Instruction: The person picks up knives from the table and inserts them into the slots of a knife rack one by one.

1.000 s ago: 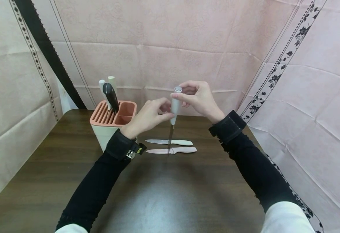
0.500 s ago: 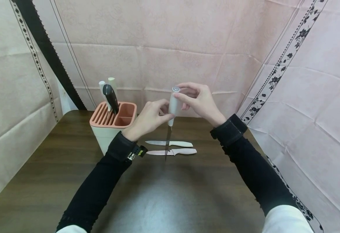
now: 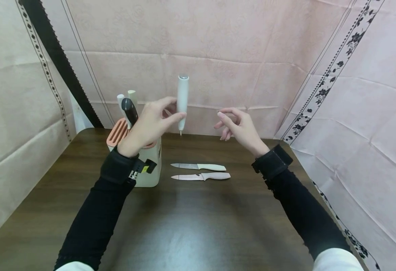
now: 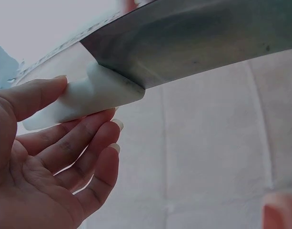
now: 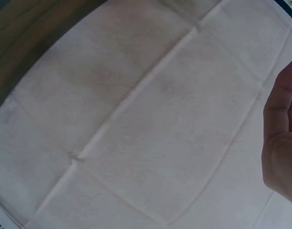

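Note:
My left hand [image 3: 153, 118] pinches the white handle of a kitchen knife [image 3: 182, 98] between thumb and fingers, handle up, in front of the back cloth. In the left wrist view the knife's broad metal blade [image 4: 193, 47] stretches away from the handle, past the fingertips. The right hand [image 3: 240, 128] hovers in the air to the right, fingers loosely bent, nothing in them. Two smaller white-handled knives, an upper knife [image 3: 211, 167] and a lower knife [image 3: 216, 175], lie side by side on the table, blades to the left.
Behind the left forearm stands a knife block [image 3: 153, 165] with a pale body and slotted orange top, partly hidden by the hand. A black-handled knife [image 3: 129, 110] and two pale handles stick out of it. Patterned cloth [image 3: 231, 45] hangs around the brown table [image 3: 198, 226].
The right hand has let go of the knife handle and drawn back slightly right. My left hand has carried the knife up and left, toward the knife block.

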`<state>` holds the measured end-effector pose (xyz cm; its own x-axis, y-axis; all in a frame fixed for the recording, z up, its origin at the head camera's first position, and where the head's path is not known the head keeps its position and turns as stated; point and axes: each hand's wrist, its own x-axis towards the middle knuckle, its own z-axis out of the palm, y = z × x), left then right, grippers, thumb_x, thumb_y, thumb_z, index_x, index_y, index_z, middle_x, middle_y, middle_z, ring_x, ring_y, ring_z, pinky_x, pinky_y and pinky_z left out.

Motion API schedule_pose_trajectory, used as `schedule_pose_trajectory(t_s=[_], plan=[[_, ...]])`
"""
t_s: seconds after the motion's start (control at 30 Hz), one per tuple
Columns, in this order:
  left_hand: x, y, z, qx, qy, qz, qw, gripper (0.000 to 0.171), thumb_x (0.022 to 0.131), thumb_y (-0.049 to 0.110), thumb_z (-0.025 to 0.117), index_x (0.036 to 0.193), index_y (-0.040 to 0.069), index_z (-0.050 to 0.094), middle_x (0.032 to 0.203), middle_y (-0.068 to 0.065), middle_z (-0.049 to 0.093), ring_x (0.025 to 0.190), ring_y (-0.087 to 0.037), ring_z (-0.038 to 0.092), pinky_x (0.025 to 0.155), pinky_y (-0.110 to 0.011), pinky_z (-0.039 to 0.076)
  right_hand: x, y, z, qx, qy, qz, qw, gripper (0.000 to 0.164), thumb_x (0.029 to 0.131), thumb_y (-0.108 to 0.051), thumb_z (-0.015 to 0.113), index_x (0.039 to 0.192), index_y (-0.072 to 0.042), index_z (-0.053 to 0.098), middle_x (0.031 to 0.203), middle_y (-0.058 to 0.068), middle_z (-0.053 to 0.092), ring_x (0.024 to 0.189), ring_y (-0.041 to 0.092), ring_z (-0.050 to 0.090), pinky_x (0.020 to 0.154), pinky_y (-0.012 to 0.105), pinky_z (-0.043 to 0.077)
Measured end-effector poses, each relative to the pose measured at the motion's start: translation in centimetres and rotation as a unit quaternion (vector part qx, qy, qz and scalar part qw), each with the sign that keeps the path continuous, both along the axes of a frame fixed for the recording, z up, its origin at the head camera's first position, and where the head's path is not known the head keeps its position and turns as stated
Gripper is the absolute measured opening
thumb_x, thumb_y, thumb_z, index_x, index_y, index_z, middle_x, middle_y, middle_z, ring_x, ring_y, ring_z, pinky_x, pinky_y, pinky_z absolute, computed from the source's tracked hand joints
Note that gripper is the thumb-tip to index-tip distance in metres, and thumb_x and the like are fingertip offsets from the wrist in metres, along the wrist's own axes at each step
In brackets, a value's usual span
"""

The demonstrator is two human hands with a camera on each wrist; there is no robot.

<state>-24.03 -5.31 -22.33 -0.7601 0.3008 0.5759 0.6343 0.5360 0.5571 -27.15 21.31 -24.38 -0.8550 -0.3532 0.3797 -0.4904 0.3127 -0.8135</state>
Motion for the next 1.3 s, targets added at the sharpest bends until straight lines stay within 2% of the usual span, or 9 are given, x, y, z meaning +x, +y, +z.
schedule_pose_trajectory(t_s=[0.13, 0.33, 0.57, 0.63, 0.8, 0.9, 1.03, 1.17, 1.3], plan=[[0.4, -1.1, 1.0, 0.011, 0.011, 0.012, 0.9998, 0.037, 0.094, 0.016, 0.063, 0.126, 0.000, 0.057, 0.104, -0.017, 0.068, 0.093, -0.024, 0.062, 0.081, -0.036, 0.050, -0.8, 0.4, -1.2, -0.003, -0.007, -0.001, 1.000, 0.036, 0.100, -0.022, 0.051, 0.128, 0.002, 0.053, 0.096, 0.031, 0.069, 0.059, 0.039, 0.064, 0.055, 0.039, 0.055], [1.0, -2.5, 2.2, 0.029, 0.012, 0.016, 0.9994, 0.036, 0.096, 0.016, 0.058, 0.128, -0.001, 0.056, 0.108, -0.019, 0.066, 0.096, -0.025, 0.059, 0.084, -0.033, 0.045, -2.1, 1.6, -3.1, -0.005, -0.013, -0.008, 1.000, 0.041, 0.099, -0.031, 0.053, 0.127, -0.001, 0.054, 0.093, 0.022, 0.072, 0.060, 0.038, 0.065, 0.055, 0.037, 0.055], [2.1, -4.0, 3.7, 0.041, 0.021, 0.037, 0.9983, 0.040, 0.098, 0.018, 0.055, 0.134, 0.002, 0.053, 0.114, -0.020, 0.064, 0.102, -0.026, 0.058, 0.088, -0.033, 0.043, -2.1, 2.3, -3.7, 0.010, -0.020, -0.019, 1.000, 0.043, 0.099, -0.036, 0.052, 0.125, -0.003, 0.057, 0.098, 0.028, 0.070, 0.063, 0.037, 0.066, 0.058, 0.036, 0.056], [2.3, -4.4, 4.0, 0.045, 0.027, 0.046, 0.9976, 0.039, 0.099, 0.019, 0.054, 0.135, 0.003, 0.052, 0.115, -0.020, 0.064, 0.102, -0.021, 0.058, 0.089, -0.030, 0.043, -2.3, 2.4, -3.8, 0.016, -0.023, -0.023, 0.999, 0.044, 0.099, -0.036, 0.052, 0.126, -0.002, 0.056, 0.098, 0.028, 0.070, 0.062, 0.034, 0.066, 0.059, 0.036, 0.057], [2.7, -5.5, 5.0, 0.056, 0.061, 0.066, 0.9944, 0.037, 0.100, 0.018, 0.053, 0.133, 0.002, 0.054, 0.115, -0.021, 0.065, 0.093, 0.002, 0.054, 0.085, -0.017, 0.044, -2.4, 2.5, -4.1, 0.017, -0.028, -0.023, 0.999, 0.047, 0.099, -0.037, 0.052, 0.127, 0.000, 0.056, 0.097, 0.026, 0.071, 0.059, 0.025, 0.067, 0.059, 0.036, 0.057], [2.8, -6.2, 5.7, 0.062, 0.082, 0.075, 0.9918, 0.036, 0.100, 0.018, 0.052, 0.133, 0.003, 0.055, 0.115, -0.023, 0.064, 0.091, 0.007, 0.053, 0.084, -0.015, 0.045, -2.5, 2.4, -4.2, 0.011, -0.023, -0.024, 0.999, 0.046, 0.099, -0.038, 0.053, 0.125, -0.001, 0.058, 0.095, 0.024, 0.072, 0.059, 0.024, 0.067, 0.058, 0.038, 0.057], [3.0, -7.2, 6.5, 0.081, 0.089, 0.091, 0.9885, 0.036, 0.100, 0.019, 0.051, 0.134, 0.005, 0.055, 0.115, -0.022, 0.064, 0.091, 0.004, 0.056, 0.084, -0.015, 0.046, -2.6, 2.4, -4.2, 0.007, -0.015, -0.024, 1.000, 0.044, 0.098, -0.039, 0.053, 0.122, -0.002, 0.061, 0.093, 0.022, 0.073, 0.059, 0.028, 0.067, 0.057, 0.037, 0.056], [3.1, -8.1, 7.2, 0.105, 0.073, 0.109, 0.9857, 0.036, 0.101, 0.021, 0.050, 0.134, 0.007, 0.055, 0.116, -0.013, 0.064, 0.092, -0.001, 0.057, 0.083, -0.016, 0.045, -2.6, 2.3, -4.1, 0.010, -0.013, -0.017, 1.000, 0.045, 0.099, -0.039, 0.052, 0.121, -0.001, 0.062, 0.093, 0.023, 0.072, 0.060, 0.031, 0.067, 0.056, 0.035, 0.056], [3.2, -8.9, 7.9, 0.110, 0.073, 0.121, 0.9839, 0.036, 0.101, 0.021, 0.049, 0.134, 0.008, 0.055, 0.114, -0.004, 0.063, 0.095, -0.003, 0.055, 0.081, -0.016, 0.045, -2.6, 2.2, -4.1, 0.010, -0.012, -0.013, 1.000, 0.044, 0.099, -0.039, 0.052, 0.119, -0.001, 0.062, 0.093, 0.025, 0.072, 0.062, 0.035, 0.066, 0.057, 0.036, 0.056]])
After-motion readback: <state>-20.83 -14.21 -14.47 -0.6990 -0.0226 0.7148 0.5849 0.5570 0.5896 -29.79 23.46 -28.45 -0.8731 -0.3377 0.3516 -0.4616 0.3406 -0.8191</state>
